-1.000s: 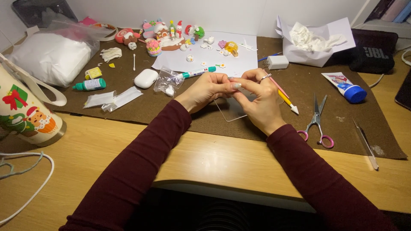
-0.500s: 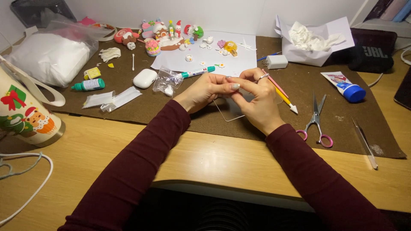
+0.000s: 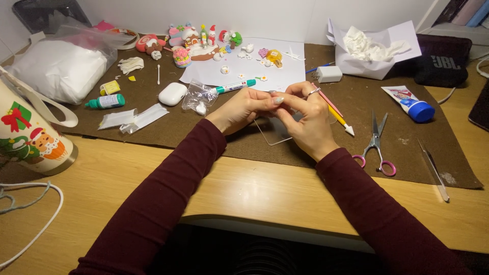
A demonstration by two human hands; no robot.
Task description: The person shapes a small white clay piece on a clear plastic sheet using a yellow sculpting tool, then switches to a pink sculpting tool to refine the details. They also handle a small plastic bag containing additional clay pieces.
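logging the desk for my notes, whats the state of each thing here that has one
left hand: fingertips pinched against the right hand
right hand: holding a pink and yellow sculpting tool
scissors: blades shut, flat on the mat
glue tube: blue cap on, lying flat
green marker: capped
earbud case: closed
tissue box: open

modelling tool [image 3: 340, 116]: pink-and-yellow shaft, white pointed tip | held in right hand [image 3: 305, 119], slanting down-right over brown mat | clear sheet [image 3: 275, 133]: flat on mat beneath the hands, partly hidden
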